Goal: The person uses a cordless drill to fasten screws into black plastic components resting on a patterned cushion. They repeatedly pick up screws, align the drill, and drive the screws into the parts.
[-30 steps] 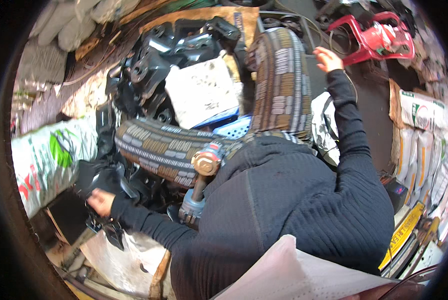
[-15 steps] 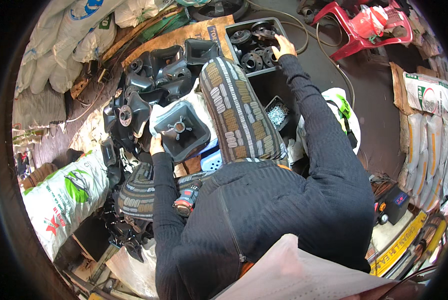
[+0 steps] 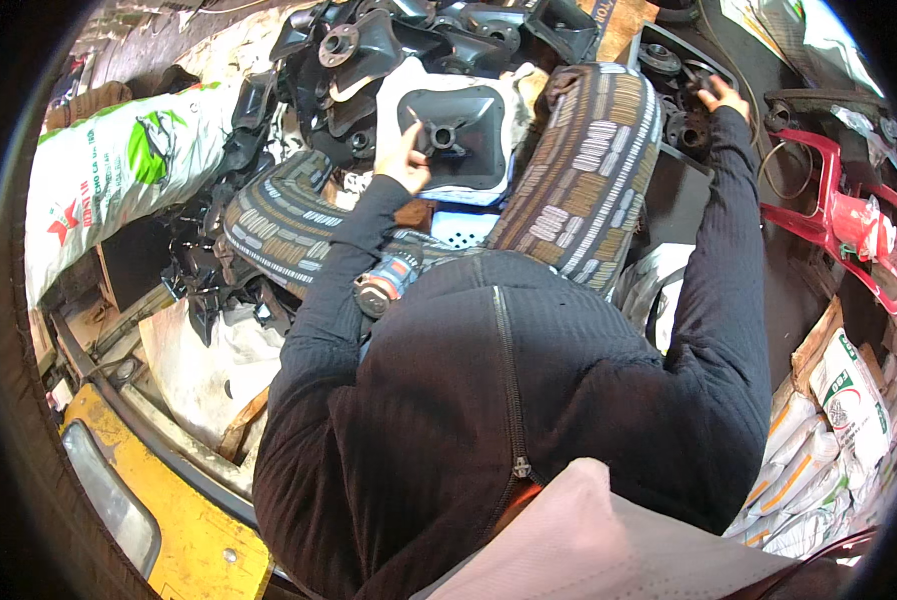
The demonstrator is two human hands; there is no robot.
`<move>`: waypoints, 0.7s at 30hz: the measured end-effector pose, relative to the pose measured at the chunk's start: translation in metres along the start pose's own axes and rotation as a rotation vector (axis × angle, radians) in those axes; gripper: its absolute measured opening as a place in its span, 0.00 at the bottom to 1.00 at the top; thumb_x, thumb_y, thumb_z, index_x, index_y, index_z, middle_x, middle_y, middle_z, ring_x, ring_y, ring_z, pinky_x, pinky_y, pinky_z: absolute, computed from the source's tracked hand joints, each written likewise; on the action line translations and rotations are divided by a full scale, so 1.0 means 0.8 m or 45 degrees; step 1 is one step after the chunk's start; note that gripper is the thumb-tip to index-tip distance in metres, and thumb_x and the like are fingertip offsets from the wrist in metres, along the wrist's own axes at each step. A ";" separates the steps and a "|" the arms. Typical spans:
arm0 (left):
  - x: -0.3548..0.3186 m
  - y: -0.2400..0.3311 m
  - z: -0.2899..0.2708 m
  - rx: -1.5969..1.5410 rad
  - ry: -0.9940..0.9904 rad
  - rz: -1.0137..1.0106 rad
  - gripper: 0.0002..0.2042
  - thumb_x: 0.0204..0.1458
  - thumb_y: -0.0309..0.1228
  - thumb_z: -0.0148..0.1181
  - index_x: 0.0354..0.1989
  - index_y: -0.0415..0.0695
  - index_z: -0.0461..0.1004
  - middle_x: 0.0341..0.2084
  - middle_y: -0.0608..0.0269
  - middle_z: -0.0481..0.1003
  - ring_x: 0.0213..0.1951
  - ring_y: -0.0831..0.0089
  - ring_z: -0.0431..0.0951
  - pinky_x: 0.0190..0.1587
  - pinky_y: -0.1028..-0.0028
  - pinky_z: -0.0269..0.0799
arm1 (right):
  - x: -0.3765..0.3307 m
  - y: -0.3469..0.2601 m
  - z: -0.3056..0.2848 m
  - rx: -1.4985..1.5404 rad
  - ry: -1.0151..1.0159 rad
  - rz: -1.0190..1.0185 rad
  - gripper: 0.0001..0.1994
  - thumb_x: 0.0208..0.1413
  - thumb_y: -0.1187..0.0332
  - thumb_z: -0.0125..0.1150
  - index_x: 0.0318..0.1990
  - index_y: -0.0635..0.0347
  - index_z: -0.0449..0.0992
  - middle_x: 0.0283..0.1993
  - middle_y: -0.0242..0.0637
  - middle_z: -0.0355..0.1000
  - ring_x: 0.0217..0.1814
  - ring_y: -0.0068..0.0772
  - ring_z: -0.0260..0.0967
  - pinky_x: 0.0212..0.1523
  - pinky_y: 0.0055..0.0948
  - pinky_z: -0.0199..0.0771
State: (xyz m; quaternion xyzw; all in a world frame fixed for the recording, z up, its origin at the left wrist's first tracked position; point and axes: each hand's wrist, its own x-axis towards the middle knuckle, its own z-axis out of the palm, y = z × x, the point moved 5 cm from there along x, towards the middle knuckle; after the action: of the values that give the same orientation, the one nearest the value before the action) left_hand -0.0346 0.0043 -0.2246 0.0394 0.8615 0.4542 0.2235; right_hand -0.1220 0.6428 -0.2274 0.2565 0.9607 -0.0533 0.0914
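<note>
A black square dished part (image 3: 474,112) with a round hub at its centre rests on white sheeting between my knees. My left hand (image 3: 404,163) is over its left side, index finger stretched out and thumb near the hub, with nothing visible in it. Off to the right, my right hand (image 3: 726,100) reaches into a grey bin (image 3: 684,165) of black round flanged hubs (image 3: 685,132). Its fingers curl over one hub, partly hidden by the hand. A blue and red cordless power tool (image 3: 387,284) lies by my left forearm.
More black dished parts (image 3: 369,50) are heaped beyond my knees. A blue perforated plastic piece (image 3: 462,232) sits below the square part. A filled white sack (image 3: 119,175) lies at left, a red plastic chair (image 3: 834,210) at right. Stacked sacks (image 3: 829,420) stand at lower right.
The view has shifted. My left hand has moved from the square part's near left edge to near its centre hub. My right hand has gone from the bin's edge in among the hubs.
</note>
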 end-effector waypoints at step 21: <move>0.022 0.015 0.003 -0.568 0.015 -0.400 0.22 0.50 0.32 0.56 0.55 0.45 0.63 0.27 0.61 0.75 0.20 0.75 0.75 0.18 0.77 0.71 | -0.423 -0.461 -0.005 0.316 -0.012 -1.314 0.31 0.37 0.68 0.65 0.55 0.50 0.64 0.48 0.36 0.67 0.50 0.42 0.62 0.53 0.37 0.62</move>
State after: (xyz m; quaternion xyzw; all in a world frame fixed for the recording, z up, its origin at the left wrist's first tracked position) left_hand -0.0511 0.0174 -0.2224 -0.1477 0.7370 0.5927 0.2895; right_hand -0.0198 0.1614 -0.1345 -0.2409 0.9481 -0.2057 0.0267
